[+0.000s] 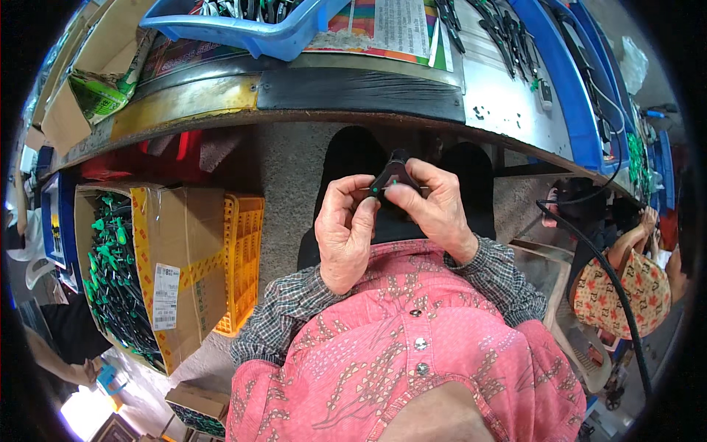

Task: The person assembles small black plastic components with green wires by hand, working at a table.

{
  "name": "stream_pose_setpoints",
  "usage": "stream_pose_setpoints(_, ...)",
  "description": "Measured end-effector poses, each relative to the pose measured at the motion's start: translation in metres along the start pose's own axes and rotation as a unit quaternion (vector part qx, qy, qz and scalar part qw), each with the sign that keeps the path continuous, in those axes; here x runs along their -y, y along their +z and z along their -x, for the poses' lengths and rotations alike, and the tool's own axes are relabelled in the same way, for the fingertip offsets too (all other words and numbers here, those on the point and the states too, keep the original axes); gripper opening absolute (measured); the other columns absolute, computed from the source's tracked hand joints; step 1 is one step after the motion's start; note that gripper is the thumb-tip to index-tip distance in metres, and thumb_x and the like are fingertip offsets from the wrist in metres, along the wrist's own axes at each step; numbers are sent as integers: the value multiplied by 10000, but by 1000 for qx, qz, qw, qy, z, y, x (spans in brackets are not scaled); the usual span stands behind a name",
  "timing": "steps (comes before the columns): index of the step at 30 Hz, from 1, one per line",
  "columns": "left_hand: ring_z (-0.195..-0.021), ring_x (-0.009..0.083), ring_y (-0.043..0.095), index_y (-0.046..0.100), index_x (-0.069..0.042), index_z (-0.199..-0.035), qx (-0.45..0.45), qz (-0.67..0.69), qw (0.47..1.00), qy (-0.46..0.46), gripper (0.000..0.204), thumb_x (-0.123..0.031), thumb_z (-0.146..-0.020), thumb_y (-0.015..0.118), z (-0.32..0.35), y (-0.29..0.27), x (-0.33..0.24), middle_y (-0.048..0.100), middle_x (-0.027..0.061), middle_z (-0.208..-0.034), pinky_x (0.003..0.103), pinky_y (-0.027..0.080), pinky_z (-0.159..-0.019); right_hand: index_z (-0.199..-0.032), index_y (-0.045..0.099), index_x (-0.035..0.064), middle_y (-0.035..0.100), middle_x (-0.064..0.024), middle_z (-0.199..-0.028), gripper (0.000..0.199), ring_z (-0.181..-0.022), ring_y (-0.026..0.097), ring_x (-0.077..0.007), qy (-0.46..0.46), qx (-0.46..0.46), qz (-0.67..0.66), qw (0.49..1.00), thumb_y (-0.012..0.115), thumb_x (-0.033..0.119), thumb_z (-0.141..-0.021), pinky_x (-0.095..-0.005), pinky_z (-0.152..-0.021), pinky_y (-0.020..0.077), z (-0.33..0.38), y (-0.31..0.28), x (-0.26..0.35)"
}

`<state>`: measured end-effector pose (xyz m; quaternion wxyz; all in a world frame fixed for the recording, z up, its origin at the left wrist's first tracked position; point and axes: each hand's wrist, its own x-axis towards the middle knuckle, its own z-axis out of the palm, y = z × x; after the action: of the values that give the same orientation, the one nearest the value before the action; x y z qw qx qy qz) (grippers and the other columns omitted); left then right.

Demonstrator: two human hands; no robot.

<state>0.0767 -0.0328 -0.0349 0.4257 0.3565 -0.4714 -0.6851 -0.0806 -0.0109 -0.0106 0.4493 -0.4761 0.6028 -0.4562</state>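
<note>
Above my lap, close to the bench's front edge, both hands hold a small black V-shaped tool [396, 163] with green spots on it. My left hand [343, 234] pinches its left arm between thumb and fingers. On the other arm, the fingers of my right hand [440, 208] are closed, with the thumb pressed near the gap between the arms. The tool's narrow end points away from me toward the bench. Its exact kind is hard to make out, and my fingers cover parts of both arms.
Ahead runs the bench edge [353, 92]. On the bench are a blue bin [298, 33] of tools, loose black tools [508, 37] and a long blue tray [563, 81]. A cardboard box [180, 272] of black and green parts and an orange crate [243, 258] stand left. Another person [622, 283] works right.
</note>
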Motion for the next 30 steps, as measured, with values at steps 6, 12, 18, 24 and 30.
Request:
stream_pose_setpoints(6,-662,3,453,500,-26,-1162,-3,17,1000,-1,228,-1,-936,517,0,-1,2,564,-3,-915,147,368,-544,-855,601,-9,530,19,-779,215,-726,489,-34,4,3,-4,1000,696,184,-852,-212,-602,428,0,1,-1)
stream_pose_setpoints(12,-663,2,455,499,-23,-1160,-7,4,1000,4,229,0,-933,521,1,-2,2,566,-4,-912,147,367,-543,-865,609,-16,558,19,-767,206,-714,500,-35,12,0,-34,999,682,177,-862,-210,-609,431,-1,0,0)
stream_pose_setpoints(18,-654,3,453,500,-22,-1159,-4,31,1000,-4,227,-4,-933,523,-1,-1,3,564,-7,-907,146,369,-545,-874,628,-15,572,20,-747,197,-713,512,-37,-14,-8,-14,1000,670,178,-874,-211,-611,437,-1,2,-2)
stream_pose_setpoints(24,-652,2,450,499,-26,-1162,0,11,1000,1,232,-2,-932,522,0,-1,2,561,-8,-912,141,360,-536,-861,647,-14,594,9,-745,203,-720,526,-39,42,0,-27,999,673,187,-875,-216,-617,448,0,-1,0)
stream_pose_setpoints(30,-649,0,442,500,-26,-1164,-2,17,1000,3,236,8,-930,513,-1,-1,3,560,-10,-916,143,355,-532,-885,643,-15,602,15,-748,207,-725,528,-42,23,-15,-8,1000,690,185,-859,-220,-627,453,-2,-2,0)
